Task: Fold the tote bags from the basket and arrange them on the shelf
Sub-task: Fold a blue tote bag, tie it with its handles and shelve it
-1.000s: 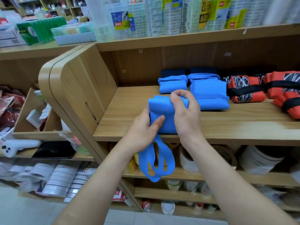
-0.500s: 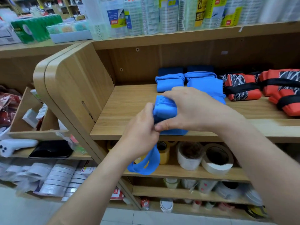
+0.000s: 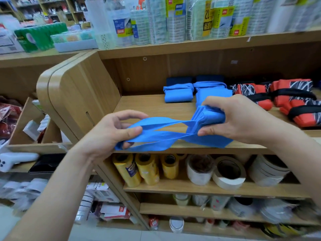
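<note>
right grip [image 3: 239,119] curled round folded bag [image 3: 207,118]; left grip [image 3: 111,134] pinching straps [image 3: 156,130] — pull taut, wrap snugly round bag, then set on shelf [image 3: 147,105].

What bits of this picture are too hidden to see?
Head view:
- blue bag: its folded body is partly covered by the right hand.
- dark blue bags: mostly behind the light blue bags.
- orange bags: cut off by the right edge.
- basket: not in view.
- lowest shelf goods: blurred.
</note>
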### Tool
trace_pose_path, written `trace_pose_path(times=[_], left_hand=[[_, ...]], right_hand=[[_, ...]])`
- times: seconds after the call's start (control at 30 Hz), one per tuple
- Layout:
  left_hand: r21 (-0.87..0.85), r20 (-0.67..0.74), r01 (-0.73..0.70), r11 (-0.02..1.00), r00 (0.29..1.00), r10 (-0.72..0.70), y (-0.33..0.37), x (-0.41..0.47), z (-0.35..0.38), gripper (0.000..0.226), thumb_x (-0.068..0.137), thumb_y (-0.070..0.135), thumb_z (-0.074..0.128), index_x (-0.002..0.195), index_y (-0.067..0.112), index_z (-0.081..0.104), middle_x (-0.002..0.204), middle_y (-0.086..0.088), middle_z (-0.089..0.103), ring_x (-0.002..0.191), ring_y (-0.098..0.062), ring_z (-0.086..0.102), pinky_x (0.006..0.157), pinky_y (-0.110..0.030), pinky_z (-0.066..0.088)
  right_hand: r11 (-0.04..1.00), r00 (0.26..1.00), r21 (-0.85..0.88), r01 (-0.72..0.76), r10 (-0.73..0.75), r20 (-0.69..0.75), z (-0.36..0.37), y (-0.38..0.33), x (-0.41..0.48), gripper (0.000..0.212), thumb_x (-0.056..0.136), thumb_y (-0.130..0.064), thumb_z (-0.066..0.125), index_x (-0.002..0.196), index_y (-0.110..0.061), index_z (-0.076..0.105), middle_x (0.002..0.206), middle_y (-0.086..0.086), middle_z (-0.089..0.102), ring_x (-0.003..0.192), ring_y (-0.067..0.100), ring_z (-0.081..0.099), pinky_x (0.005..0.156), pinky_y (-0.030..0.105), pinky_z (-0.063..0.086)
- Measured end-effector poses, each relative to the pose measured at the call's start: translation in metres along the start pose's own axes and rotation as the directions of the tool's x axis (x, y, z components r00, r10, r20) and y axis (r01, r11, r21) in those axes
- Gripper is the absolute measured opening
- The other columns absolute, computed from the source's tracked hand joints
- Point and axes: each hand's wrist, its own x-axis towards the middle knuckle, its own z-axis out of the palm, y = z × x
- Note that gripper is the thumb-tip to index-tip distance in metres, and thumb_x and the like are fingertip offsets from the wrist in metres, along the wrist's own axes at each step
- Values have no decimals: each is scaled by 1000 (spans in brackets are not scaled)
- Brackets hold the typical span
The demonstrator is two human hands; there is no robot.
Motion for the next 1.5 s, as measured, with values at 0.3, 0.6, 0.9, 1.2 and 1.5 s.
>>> trace_pose_path(times=[0.3,0.6,0.9,1.2,1.5], left_hand=[[576,-202,-430,695,749,631,10,-15,24,11,86,20,68,94,25,73,105,1,67,105,-17,62,87,-28,49],[948,297,-216,-233,861,412,-6,-8,100,90,61,75,61,125,13,56,125,-6,55,110,-29,52,88,-45,41],[875,441,-484,-25,774,454,-1,-6,87,14,70,26,60,60,16,63,99,0,54,95,-23,45,81,-33,40],[229,424,-452,862,844,330,48,-30,52,10,72,17,71,77,25,73,76,8,71,77,-5,65,75,-15,48],[-303,298,-171,938,917,264,46,6,43,80,78,35,78,143,5,43,114,-10,59,59,-13,57,71,-34,58]], right_hand=[[995,998,-77,-62,63,6,-4,10,-12,48,64,-65,68,72,-28,40,57,-3,51,57,12,48,53,37,36],[999,1000,-38,-16,15,-24,-9,12,-10,50,65,-60,76,66,-30,35,55,-6,43,54,10,42,52,35,31],[999,999,-18,-39,40,10,-16,24,-14,47,70,-53,74,73,-17,44,62,0,46,62,20,44,58,39,35],[973,989,193,-127,111,93,-12,37,-16,42,73,-44,79,83,-11,53,69,1,49,64,9,43,60,31,34],[932,974,-301,203,-225,-41,-8,-6,-24,83,85,-44,55,138,-70,-3,91,-2,36,46,19,41,48,38,46]])
